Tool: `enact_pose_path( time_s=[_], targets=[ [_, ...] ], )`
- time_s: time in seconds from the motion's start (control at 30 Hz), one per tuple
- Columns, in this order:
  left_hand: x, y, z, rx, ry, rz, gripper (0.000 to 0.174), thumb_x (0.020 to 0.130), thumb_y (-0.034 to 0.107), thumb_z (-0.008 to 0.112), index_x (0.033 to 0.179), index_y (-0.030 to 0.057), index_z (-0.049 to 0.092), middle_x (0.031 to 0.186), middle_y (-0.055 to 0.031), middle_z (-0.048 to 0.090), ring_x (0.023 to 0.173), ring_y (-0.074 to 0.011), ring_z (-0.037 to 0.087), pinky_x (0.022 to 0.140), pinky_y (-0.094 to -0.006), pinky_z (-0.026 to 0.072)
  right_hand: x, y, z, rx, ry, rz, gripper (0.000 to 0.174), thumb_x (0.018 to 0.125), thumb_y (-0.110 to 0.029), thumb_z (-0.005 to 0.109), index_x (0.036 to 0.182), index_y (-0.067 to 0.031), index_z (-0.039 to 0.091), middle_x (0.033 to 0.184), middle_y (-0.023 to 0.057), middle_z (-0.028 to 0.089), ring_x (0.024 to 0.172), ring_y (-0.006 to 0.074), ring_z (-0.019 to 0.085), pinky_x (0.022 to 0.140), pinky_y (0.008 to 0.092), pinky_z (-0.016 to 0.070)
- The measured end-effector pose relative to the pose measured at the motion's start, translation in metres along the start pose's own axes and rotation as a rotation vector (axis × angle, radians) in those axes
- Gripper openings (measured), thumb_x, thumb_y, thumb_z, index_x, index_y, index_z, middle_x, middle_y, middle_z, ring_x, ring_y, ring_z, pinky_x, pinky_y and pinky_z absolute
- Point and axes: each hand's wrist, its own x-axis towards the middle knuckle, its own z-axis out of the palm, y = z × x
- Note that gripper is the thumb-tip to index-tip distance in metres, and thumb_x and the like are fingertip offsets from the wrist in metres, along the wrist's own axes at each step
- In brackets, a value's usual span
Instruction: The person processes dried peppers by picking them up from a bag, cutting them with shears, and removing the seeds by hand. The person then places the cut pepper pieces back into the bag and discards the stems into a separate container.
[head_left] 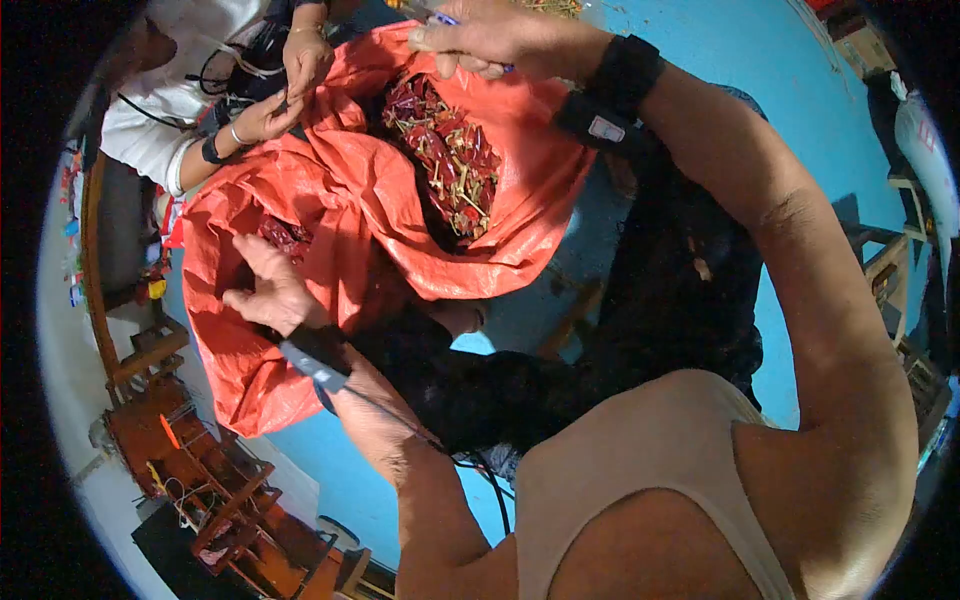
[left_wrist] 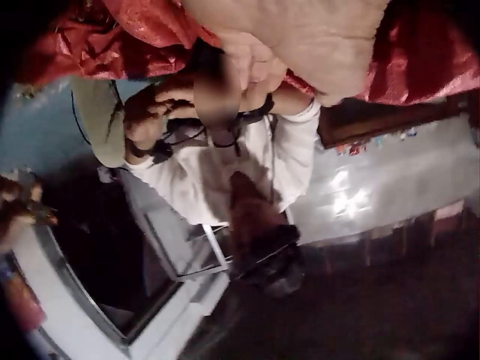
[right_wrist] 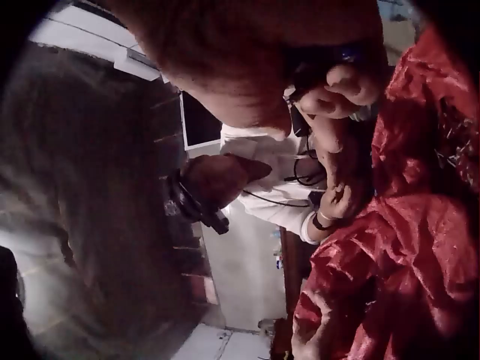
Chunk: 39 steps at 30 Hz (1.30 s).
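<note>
My left hand point(head_left: 275, 290) is over the near side of a red woven sack point(head_left: 240, 370), thumb and fingers spread and nothing in them. Dark red dried chilies point(head_left: 288, 238) show in the fold just beyond it. At the top, my right hand point(head_left: 490, 40) curls its fingers round a slim blue-handled tool point(head_left: 447, 18), whose working end I cannot tell. Below that hand, the second opening of red sacking holds dried chilies with pale stems point(head_left: 450, 160). In the left wrist view, my left palm point(left_wrist: 300, 45) fills the top, with sacking on both sides.
Across the sacks sits another person in a white top point(head_left: 145, 140), both hands point(head_left: 290, 95) close together at the sack's edge. Wooden stools or frames point(head_left: 220, 490) stand at lower left. More stems lie in a pile point(head_left: 550, 8) on the blue floor point(head_left: 730, 40) at the top.
</note>
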Motion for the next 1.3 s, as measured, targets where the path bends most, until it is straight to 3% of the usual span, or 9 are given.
enact_pose_path(
  time_s=[0.03,0.1,0.23,0.33,0.77,0.97,1.07,1.2,1.3],
  targets=[
    [0.02,0.015,-0.027,-0.103,-0.486,-0.543,0.051,0.082,0.034,0.053,0.112,-0.0063,0.042,0.093,-0.0139,0.053,0.079,-0.0188,0.054,0.067,-0.0252,0.0468,0.003,0.004,-0.002,-0.031,0.006,-0.042,0.039,0.08,-0.04,0.05,0.079,-0.0015,0.056,0.054,0.0052,0.053,0.041,0.0096,0.044,0.035,0.0251,0.035],
    [0.004,-0.03,-0.004,0.223,-0.135,-0.203,0.037,0.083,0.025,0.052,0.106,-0.003,0.046,0.084,-0.0101,0.055,0.07,-0.0161,0.052,0.061,-0.0243,0.0451,-0.01,-0.013,0.0,-0.055,0.017,0.057,0.042,0.083,-0.045,0.047,0.086,-0.0044,0.055,0.054,-0.0011,0.047,0.039,0.0032,0.034,0.033,0.0204,0.0269],
    [-0.024,-0.093,0.0,0.77,-0.492,-0.337,0.026,0.083,0.021,0.055,0.101,0.0018,0.051,0.083,-0.0065,0.057,0.069,-0.0139,0.054,0.061,-0.0245,0.0459,-0.01,-0.001,0.001,-0.055,-0.101,0.013,0.04,0.084,-0.04,0.045,0.092,-0.0022,0.057,0.056,0.0006,0.05,0.039,0.0053,0.037,0.034,0.021,0.03],
    [-0.046,-0.124,0.014,0.952,-0.513,-0.337,0.032,0.083,0.021,0.055,0.109,0.0033,0.05,0.087,-0.0058,0.056,0.072,-0.0122,0.055,0.064,-0.0236,0.0465,-0.012,0.007,0.002,-0.062,-0.384,0.156,0.034,0.085,-0.032,0.044,0.091,-0.0017,0.057,0.057,0.004,0.053,0.041,0.0079,0.041,0.036,0.0227,0.0359],
    [-0.046,-0.149,0.009,1.086,-0.783,-0.315,0.016,0.081,0.01,0.056,0.095,0.0027,0.055,0.083,-0.0038,0.057,0.07,-0.0096,0.053,0.067,-0.0222,0.0445,-0.03,0.023,0.003,-0.326,-0.458,0.12,0.028,0.08,-0.028,0.044,0.075,-0.0029,0.056,0.053,0.0066,0.057,0.041,0.0139,0.051,0.038,0.0274,0.0401],
    [-0.042,-0.15,0.008,0.863,-0.567,-0.373,0.009,0.083,0.01,0.054,0.087,0.0026,0.054,0.077,-0.0047,0.056,0.064,-0.0128,0.052,0.058,-0.0228,0.0444,-0.026,0.023,-0.008,-0.358,-0.544,0.034,0.03,0.08,-0.029,0.046,0.073,-0.0021,0.056,0.052,0.0057,0.056,0.045,0.0125,0.052,0.042,0.0266,0.0402],
    [-0.026,-0.152,-0.016,0.964,-0.513,-0.438,0.01,0.083,0.013,0.054,0.085,0.0031,0.053,0.074,-0.0062,0.057,0.059,-0.0124,0.053,0.053,-0.0221,0.0446,-0.036,-0.003,-0.029,-0.258,-0.109,-0.042,0.039,0.083,-0.04,0.047,0.079,-0.0025,0.058,0.052,0.0043,0.055,0.043,0.01,0.048,0.04,0.0252,0.0375],
    [-0.023,-0.172,-0.068,1.256,-0.439,-0.677,0.008,0.083,0.012,0.054,0.083,0.0043,0.053,0.068,-0.0051,0.056,0.055,-0.0115,0.054,0.045,-0.0211,0.0449,-0.046,-0.026,-0.062,-0.054,0.116,-0.035,0.035,0.081,-0.036,0.049,0.082,-0.0034,0.06,0.054,0.0044,0.055,0.044,0.0109,0.048,0.041,0.0264,0.038],
    [-0.022,-0.199,-0.048,1.513,-0.416,-0.644,0.012,0.084,0.016,0.052,0.081,0.0046,0.053,0.067,-0.0043,0.056,0.053,-0.0109,0.053,0.045,-0.0218,0.0437,-0.06,-0.041,-0.077,0.192,0.187,-0.297,0.031,0.086,-0.03,0.044,0.088,-0.0001,0.053,0.066,0.0028,0.054,0.045,0.0072,0.041,0.036,0.0197,0.0304]
  ],
)
